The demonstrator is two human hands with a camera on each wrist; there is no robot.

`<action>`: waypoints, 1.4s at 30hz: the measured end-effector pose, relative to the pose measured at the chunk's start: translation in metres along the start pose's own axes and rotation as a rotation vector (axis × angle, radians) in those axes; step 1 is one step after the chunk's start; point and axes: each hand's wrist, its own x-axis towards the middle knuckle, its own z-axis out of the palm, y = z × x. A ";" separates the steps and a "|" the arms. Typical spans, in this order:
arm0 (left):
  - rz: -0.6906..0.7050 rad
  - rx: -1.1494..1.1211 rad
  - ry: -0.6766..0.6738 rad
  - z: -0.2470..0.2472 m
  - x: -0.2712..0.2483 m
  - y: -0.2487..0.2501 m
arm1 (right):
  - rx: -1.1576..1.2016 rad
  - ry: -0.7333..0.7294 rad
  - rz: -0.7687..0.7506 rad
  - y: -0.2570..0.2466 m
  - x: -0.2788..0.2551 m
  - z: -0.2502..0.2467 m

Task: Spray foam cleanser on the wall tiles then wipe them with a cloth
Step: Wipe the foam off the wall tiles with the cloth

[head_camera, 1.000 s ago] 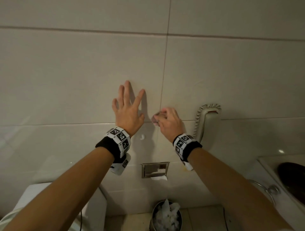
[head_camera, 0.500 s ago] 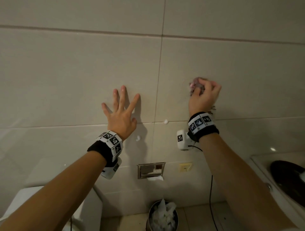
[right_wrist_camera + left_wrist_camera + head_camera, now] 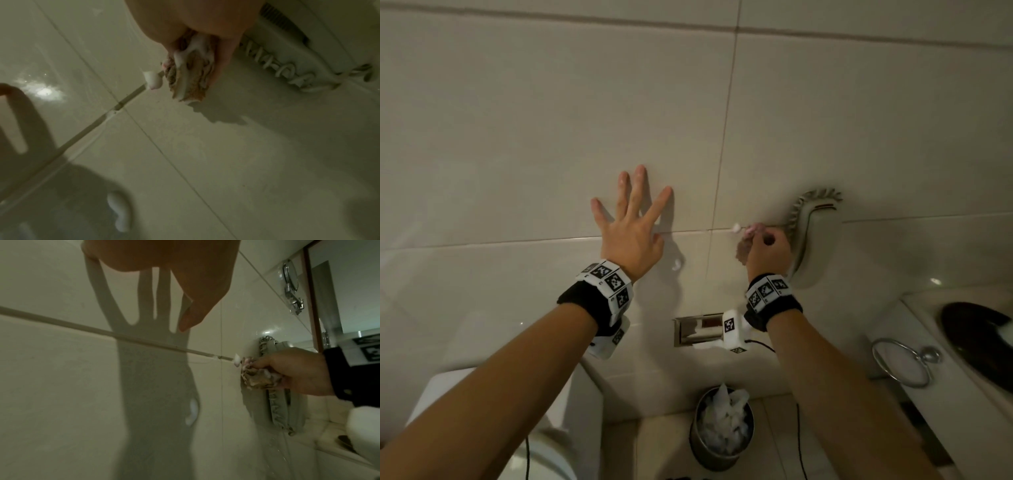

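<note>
Large cream wall tiles (image 3: 551,120) fill the head view. My left hand (image 3: 631,219) lies flat on the wall with fingers spread. My right hand (image 3: 767,250) grips a bunched, patterned cloth (image 3: 257,376) (image 3: 191,69) smeared with white foam and presses it to the wall at the horizontal grout line, just left of the wall phone. A small blob of foam (image 3: 736,227) (image 3: 152,79) sits on the grout line right beside the cloth. Another blob of foam (image 3: 677,264) (image 3: 192,412) (image 3: 120,212) clings to the tile below my left hand.
A wall phone (image 3: 815,240) with a coiled cord hangs right behind my right hand. Below are a recessed paper holder (image 3: 697,329), a metal bin (image 3: 722,428) with paper, a toilet (image 3: 500,411) at lower left, and a towel ring (image 3: 904,363) and sink counter (image 3: 928,342) at right.
My right hand came down with the cloth from the upper right tile to the grout line beside the phone. The left hand stayed flat on the wall.
</note>
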 end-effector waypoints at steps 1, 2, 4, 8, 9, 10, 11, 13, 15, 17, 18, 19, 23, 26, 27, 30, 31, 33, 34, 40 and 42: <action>0.007 0.004 0.000 0.000 -0.001 -0.001 | 0.002 0.003 0.023 -0.002 -0.001 0.001; 0.013 0.006 0.002 0.000 -0.001 -0.003 | 0.001 0.005 0.043 -0.005 -0.003 0.002; 0.023 0.005 0.005 0.000 -0.002 -0.005 | 0.011 -0.001 0.066 -0.009 -0.008 0.006; 0.048 0.003 0.027 0.002 -0.005 -0.012 | 0.053 -0.029 0.072 -0.014 -0.027 0.023; 0.054 0.006 0.031 0.001 -0.006 -0.015 | 0.066 -0.034 0.075 -0.015 -0.032 0.026; 0.059 0.012 0.036 0.001 -0.008 -0.019 | 0.079 -0.036 0.075 -0.016 -0.037 0.030; 0.061 0.018 0.042 0.001 -0.010 -0.024 | 0.087 -0.041 0.076 -0.018 -0.041 0.032; 0.056 0.029 0.048 0.000 -0.014 -0.033 | 0.102 -0.062 0.075 -0.021 -0.052 0.040; 0.048 0.042 0.051 -0.001 -0.017 -0.044 | 0.122 -0.087 0.076 -0.024 -0.064 0.049; 0.042 0.049 0.062 -0.002 -0.022 -0.054 | 0.126 -0.073 0.071 -0.024 -0.072 0.056; 0.037 0.051 0.070 -0.003 -0.024 -0.060 | 0.123 -0.061 0.065 -0.024 -0.074 0.058; 0.033 0.053 0.077 -0.003 -0.027 -0.065 | 0.111 -0.051 0.054 -0.022 -0.075 0.061; 0.037 0.058 0.093 -0.003 -0.035 -0.082 | 0.056 -0.026 -0.040 -0.020 -0.083 0.066; 0.038 0.061 0.090 -0.004 -0.037 -0.090 | 0.075 -0.043 -0.068 -0.026 -0.099 0.076; 0.035 0.061 0.088 -0.004 -0.039 -0.093 | 0.081 -0.045 -0.074 -0.029 -0.105 0.080; 0.019 0.067 0.089 -0.006 -0.044 -0.107 | 0.093 -0.052 -0.086 -0.032 -0.118 0.089; 0.009 0.071 0.089 -0.007 -0.047 -0.113 | 0.096 -0.061 -0.099 -0.033 -0.122 0.092; -0.021 0.076 0.090 -0.008 -0.052 -0.126 | 0.099 -0.080 -0.138 -0.035 -0.131 0.097; -0.038 0.076 0.092 -0.009 -0.055 -0.132 | 0.097 -0.083 -0.156 -0.036 -0.135 0.099; -0.061 0.060 0.095 -0.009 -0.066 -0.161 | 0.044 -0.065 -0.215 -0.036 -0.140 0.099; -0.058 0.052 0.102 -0.007 -0.068 -0.164 | 0.007 -0.068 -0.272 -0.035 -0.139 0.097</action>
